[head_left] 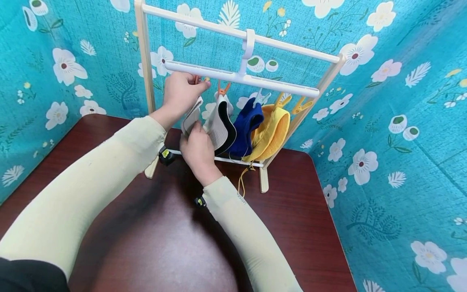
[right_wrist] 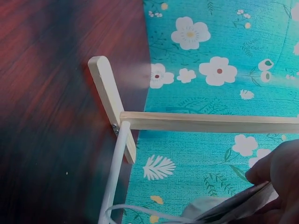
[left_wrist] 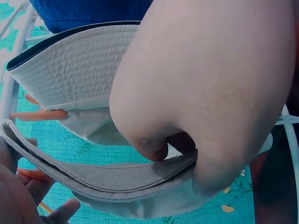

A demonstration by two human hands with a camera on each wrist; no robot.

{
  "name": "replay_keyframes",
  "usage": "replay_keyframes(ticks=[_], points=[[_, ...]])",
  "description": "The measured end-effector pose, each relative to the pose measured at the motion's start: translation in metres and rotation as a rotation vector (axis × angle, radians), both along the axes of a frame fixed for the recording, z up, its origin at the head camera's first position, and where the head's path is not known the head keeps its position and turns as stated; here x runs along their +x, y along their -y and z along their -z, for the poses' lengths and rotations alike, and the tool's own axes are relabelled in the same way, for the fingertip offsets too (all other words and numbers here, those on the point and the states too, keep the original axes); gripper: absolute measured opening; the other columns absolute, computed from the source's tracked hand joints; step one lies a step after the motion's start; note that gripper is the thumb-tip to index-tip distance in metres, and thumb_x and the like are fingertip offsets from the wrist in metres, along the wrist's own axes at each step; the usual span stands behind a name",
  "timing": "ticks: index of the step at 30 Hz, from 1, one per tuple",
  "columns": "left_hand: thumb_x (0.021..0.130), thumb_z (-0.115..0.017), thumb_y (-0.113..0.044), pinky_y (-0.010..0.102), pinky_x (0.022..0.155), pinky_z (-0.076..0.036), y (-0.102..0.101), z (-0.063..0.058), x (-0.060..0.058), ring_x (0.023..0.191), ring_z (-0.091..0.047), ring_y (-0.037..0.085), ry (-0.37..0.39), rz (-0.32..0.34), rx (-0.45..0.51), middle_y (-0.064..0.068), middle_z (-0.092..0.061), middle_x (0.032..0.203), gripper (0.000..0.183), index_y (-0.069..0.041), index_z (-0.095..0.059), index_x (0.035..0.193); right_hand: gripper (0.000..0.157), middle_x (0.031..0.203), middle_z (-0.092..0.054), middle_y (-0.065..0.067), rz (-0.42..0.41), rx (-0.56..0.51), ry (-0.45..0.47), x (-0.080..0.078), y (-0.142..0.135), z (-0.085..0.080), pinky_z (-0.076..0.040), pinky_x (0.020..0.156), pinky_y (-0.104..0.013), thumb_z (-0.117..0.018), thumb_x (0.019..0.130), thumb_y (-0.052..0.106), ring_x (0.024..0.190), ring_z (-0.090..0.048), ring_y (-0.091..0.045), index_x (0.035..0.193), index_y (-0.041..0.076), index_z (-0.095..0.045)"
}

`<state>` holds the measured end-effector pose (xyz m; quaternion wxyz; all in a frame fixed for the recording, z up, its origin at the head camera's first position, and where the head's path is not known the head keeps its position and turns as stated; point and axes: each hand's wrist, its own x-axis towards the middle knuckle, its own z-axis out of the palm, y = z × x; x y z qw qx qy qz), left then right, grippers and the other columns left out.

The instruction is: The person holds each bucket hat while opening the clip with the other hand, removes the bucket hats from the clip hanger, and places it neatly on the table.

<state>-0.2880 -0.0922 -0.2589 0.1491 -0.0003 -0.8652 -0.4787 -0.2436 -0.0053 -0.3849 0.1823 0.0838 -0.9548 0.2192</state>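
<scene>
A grey bucket hat (head_left: 192, 116) hangs folded under the left end of a white hanger (head_left: 219, 74). My left hand (head_left: 181, 94) is at the hat's top edge and pinches an orange clothespin (left_wrist: 35, 174) just below the hanger bar. Lower down, my right hand (head_left: 198, 148) grips the same hat's brim between thumb and fingers; the left wrist view shows this right hand (left_wrist: 205, 93) close up. Beside it hangs a light-grey hat (head_left: 220, 125) with a dark lining, held by another orange clothespin (head_left: 223, 88).
Farther right hang a blue hat (head_left: 245, 125) on a pale-blue clothespin and a yellow hat (head_left: 271, 129) with a dangling cord. A spare yellow clothespin (head_left: 301, 106) sits at the hanger's right end. The wooden rack (head_left: 146, 61) stands on a dark red table (head_left: 292, 227) before flowered cloth.
</scene>
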Motion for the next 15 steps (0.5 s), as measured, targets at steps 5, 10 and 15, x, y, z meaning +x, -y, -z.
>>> replay_keyframes(ticks=[5, 10, 15], points=[[0.094, -0.067, -0.054, 0.029, 0.062, -0.037, 0.002, 0.000, -0.001, 0.069, -0.051, 0.016, -0.018, 0.013, -0.017, -0.001, -0.066, 0.072, 0.043, -0.014, -0.074, 0.080, 0.031, 0.103, -0.072, -0.009, -0.035, 0.016, -0.021, 0.001, -0.002, 0.000, -0.060, 0.076, -0.041, -0.053, 0.103, 0.022, 0.089, -0.074, -0.027, 0.129, 0.005, -0.056], [0.094, -0.067, -0.053, 0.028, 0.059, -0.037, 0.005, 0.001, -0.004, 0.067, -0.053, 0.016, -0.037, 0.019, -0.044, -0.002, -0.064, 0.068, 0.044, -0.013, -0.074, 0.077, 0.034, 0.103, -0.074, -0.008, -0.050, 0.003, -0.022, 0.004, -0.006, 0.000, -0.059, 0.074, -0.041, -0.051, 0.103, 0.016, 0.089, -0.074, -0.026, 0.135, 0.008, -0.058], [0.094, -0.068, -0.052, 0.029, 0.058, -0.037, 0.006, 0.001, -0.007, 0.069, -0.055, 0.016, -0.022, 0.024, -0.038, -0.001, -0.067, 0.072, 0.043, -0.013, -0.075, 0.079, 0.032, 0.104, -0.074, -0.006, -0.064, -0.038, -0.025, 0.004, -0.011, 0.003, -0.059, 0.075, -0.042, -0.051, 0.104, 0.016, 0.091, -0.074, -0.025, 0.135, 0.012, -0.061]])
